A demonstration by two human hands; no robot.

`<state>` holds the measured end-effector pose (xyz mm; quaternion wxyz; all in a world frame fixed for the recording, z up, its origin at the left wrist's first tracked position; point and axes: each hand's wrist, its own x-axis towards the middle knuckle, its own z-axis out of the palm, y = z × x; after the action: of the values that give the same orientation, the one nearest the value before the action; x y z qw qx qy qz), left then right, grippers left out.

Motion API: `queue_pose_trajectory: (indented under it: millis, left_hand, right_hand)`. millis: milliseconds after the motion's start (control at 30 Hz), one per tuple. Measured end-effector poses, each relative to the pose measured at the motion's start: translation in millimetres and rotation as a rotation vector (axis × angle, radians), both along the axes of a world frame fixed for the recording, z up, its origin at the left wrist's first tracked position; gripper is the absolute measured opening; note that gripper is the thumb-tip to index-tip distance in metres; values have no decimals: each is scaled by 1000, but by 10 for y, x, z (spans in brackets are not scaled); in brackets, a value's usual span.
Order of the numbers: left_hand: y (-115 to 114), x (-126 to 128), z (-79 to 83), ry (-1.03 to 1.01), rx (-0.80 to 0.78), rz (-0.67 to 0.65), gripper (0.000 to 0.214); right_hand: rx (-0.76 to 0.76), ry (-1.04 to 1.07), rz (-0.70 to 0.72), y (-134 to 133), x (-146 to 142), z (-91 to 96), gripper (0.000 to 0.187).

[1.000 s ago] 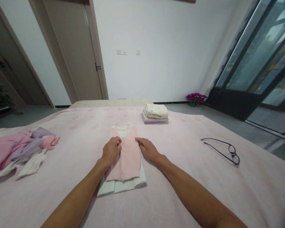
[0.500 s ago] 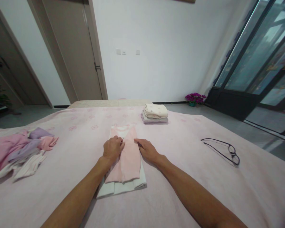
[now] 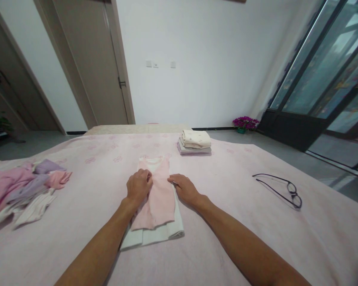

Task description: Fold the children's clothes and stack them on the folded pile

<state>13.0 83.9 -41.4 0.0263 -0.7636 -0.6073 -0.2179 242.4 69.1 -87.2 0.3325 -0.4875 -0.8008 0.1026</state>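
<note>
A small pink and white garment (image 3: 159, 198) lies partly folded in the middle of a pink bedspread (image 3: 226, 222). My left hand (image 3: 139, 185) rests on its left side with the fingers curled down onto the pink cloth. Flat against the garment's right edge lies my right hand (image 3: 185, 188), its fingers stretched out and pressing the cloth. The garment's white lower layer shows below the pink folded sleeves.
A neat stack of folded clothes (image 3: 194, 142) sits further back on the bed. A loose heap of pink, lilac and white clothes (image 3: 20, 188) lies at the left. Black glasses (image 3: 282, 190) lie to the right. A door, a glass sliding door and potted flowers (image 3: 246, 123) stand beyond.
Both hands shifted slightly along the garment, and the pink folded part was drawn narrower toward the middle. The view drifted a little.
</note>
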Motion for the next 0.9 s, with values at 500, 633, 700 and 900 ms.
queue_pose_trajectory:
  millis: [500, 633, 700, 900]
  left_hand:
    - [490, 292, -197, 226, 10, -576, 42]
    - [551, 353, -194, 256, -62, -462, 46]
    - [576, 364, -212, 248, -94, -408, 50]
    - [639, 425, -181, 261, 23, -388, 51]
  right_hand:
    - [117, -171, 216, -202, -134, 287, 26]
    - [138, -193, 271, -188, -124, 276, 29]
    - [148, -207, 285, -180, -122, 272, 29]
    - [160, -230, 308, -151, -136, 280, 26]
